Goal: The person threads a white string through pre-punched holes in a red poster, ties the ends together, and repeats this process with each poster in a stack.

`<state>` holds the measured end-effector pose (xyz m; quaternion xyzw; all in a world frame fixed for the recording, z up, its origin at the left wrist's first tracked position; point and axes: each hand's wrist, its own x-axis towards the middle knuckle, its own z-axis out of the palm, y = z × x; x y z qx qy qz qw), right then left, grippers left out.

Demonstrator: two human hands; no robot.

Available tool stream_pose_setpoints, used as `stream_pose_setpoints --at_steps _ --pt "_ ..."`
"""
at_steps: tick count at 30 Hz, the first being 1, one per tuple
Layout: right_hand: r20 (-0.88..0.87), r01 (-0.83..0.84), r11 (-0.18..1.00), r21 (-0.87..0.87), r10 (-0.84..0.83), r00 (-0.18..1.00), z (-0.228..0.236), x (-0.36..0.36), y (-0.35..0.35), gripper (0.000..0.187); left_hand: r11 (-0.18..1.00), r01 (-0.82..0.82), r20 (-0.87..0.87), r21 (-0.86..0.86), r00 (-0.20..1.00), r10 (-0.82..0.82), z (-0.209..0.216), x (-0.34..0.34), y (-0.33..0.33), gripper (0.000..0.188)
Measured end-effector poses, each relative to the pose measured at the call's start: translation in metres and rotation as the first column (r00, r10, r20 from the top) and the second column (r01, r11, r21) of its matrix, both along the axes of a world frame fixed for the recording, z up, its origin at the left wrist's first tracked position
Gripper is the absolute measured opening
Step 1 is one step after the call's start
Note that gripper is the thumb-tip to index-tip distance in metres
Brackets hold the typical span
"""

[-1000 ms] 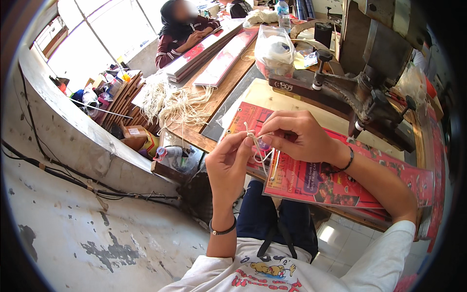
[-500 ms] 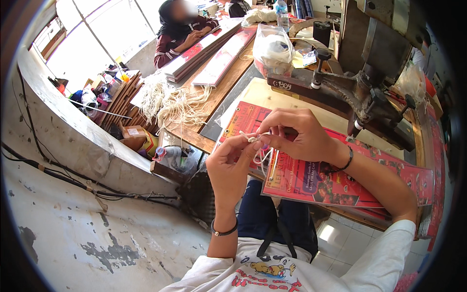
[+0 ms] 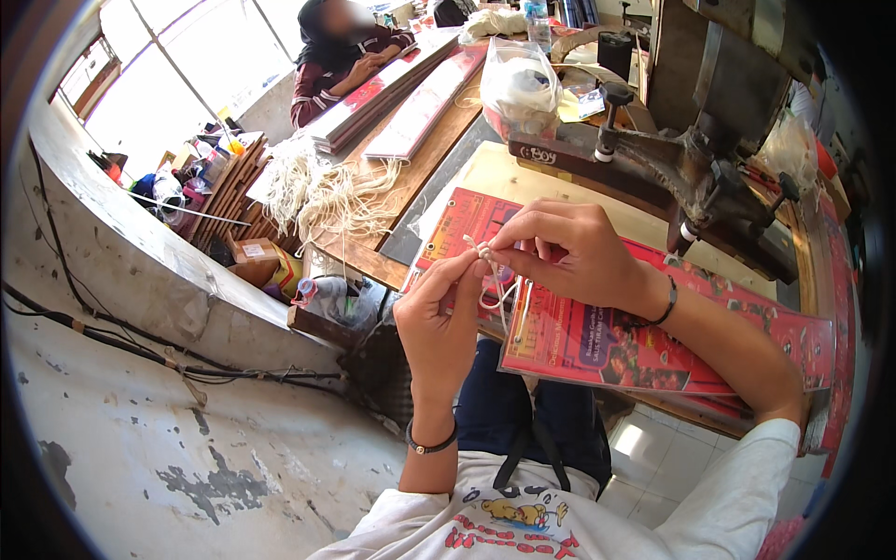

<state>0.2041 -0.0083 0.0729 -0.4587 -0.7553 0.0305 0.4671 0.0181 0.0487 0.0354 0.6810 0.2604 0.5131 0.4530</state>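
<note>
The right hand [image 3: 581,257] and forearm hide part of the laminated red menu [image 3: 639,350] lying on the near side of the desk [image 3: 366,264]; where the cord's lower strands meet the menu's left edge is hard to make out, and I cannot tell whether they pass through a hole. The white cord [image 3: 483,250] is held above the menu's left end, its small knot between the two hands, a loop hanging below. The left hand [image 3: 437,315] has thumb and forefinger pinched together at the knot's near left side. The right hand's thumb and forefinger close on the cord at the knot's right; its remaining fingers are curled and partly hidden. Far left lies a pile of loose cords [image 3: 327,196]. The metal machine [image 3: 695,177] at far right is cut off above.
</note>
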Motion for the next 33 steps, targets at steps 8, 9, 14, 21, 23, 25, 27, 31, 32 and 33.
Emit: stream_pose_setpoints --at_steps 8,9,14,21,23,25,27,31,32,33 --pt "0.222 0.114 0.972 0.206 -0.160 0.962 0.000 -0.010 0.001 0.013 0.945 -0.146 -0.070 0.292 0.982 0.173 -0.001 0.006 0.003 0.012" --pt "0.233 0.117 0.973 0.198 -0.162 0.959 -0.001 -0.010 0.001 0.015 0.938 -0.151 -0.089 0.312 0.978 0.187 0.000 0.007 0.001 0.012" --pt "0.225 0.020 0.985 0.171 -0.059 0.973 -0.004 -0.008 0.004 0.024 0.963 -0.140 -0.091 0.229 0.982 0.165 0.000 0.013 -0.006 0.013" --pt "0.174 -0.106 0.986 0.125 0.083 0.981 -0.004 -0.001 0.003 0.024 0.996 0.033 0.108 -0.079 0.994 -0.024 0.008 0.022 -0.019 0.020" --pt "0.167 -0.106 0.982 0.156 0.079 0.983 -0.004 -0.003 0.002 0.023 0.998 0.021 0.107 -0.061 0.994 -0.014 0.007 0.023 -0.018 0.020" --pt "0.100 -0.085 0.991 0.103 0.075 0.992 -0.005 -0.003 0.001 0.022 0.999 -0.003 0.089 -0.041 0.996 0.007 0.006 0.022 -0.014 0.020" --pt "0.065 -0.083 0.993 0.081 0.078 0.995 -0.003 -0.004 0.001 0.021 0.999 -0.034 0.062 -0.010 0.997 0.035 0.009 0.019 -0.009 0.020" --pt "0.075 -0.094 0.991 0.096 0.087 0.993 -0.004 -0.004 0.001 0.020 0.984 -0.089 -0.009 0.157 0.996 0.091 0.008 0.012 -0.001 0.018" --pt "0.086 -0.097 0.990 0.100 0.088 0.992 -0.005 -0.004 0.001 0.021 0.978 -0.082 -0.040 0.194 0.995 0.091 0.006 0.009 0.002 0.017" --pt "0.103 -0.097 0.991 0.090 0.087 0.991 -0.005 -0.004 0.002 0.021 0.970 -0.074 -0.072 0.232 0.993 0.093 0.005 0.007 0.004 0.016"
